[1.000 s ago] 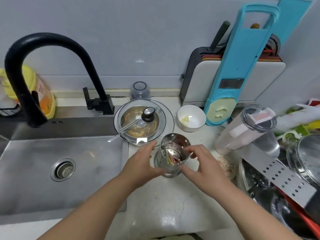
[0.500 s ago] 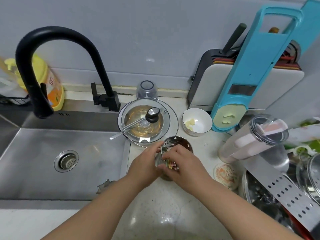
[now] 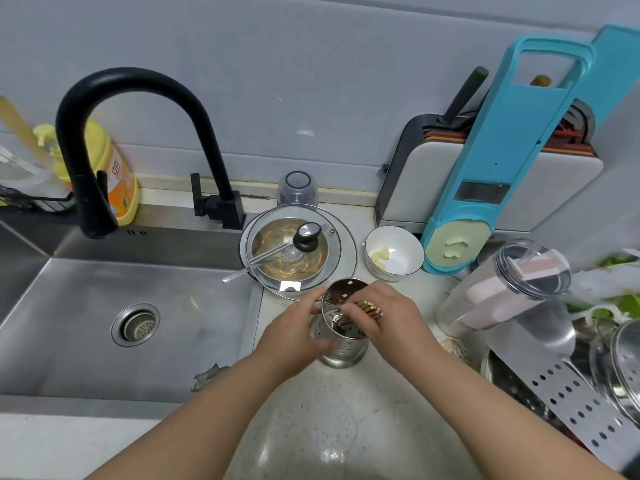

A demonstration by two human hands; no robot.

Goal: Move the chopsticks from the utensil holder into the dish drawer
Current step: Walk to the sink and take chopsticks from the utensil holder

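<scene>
A perforated steel utensil holder (image 3: 341, 353) stands on the pale counter just right of the sink. My left hand (image 3: 294, 337) wraps its left side and steadies it. My right hand (image 3: 384, 315) reaches over the holder's rim from the right, fingers closed on a bundle of chopsticks (image 3: 370, 308) whose coloured ends poke out above the rim. The lower parts of the chopsticks are hidden inside the holder. The dish drawer is not in view.
A steel sink (image 3: 86, 323) with a black faucet (image 3: 138, 133) lies to the left. Behind the holder are a glass-lidded pot (image 3: 298, 251) and a white bowl (image 3: 394, 252). A blender cup (image 3: 502, 289) and a dish rack (image 3: 571, 393) crowd the right.
My right hand moved from the holder's outer rim over its mouth and closed on the chopsticks, lifting their ends above the rim. The left hand kept its hold on the holder.
</scene>
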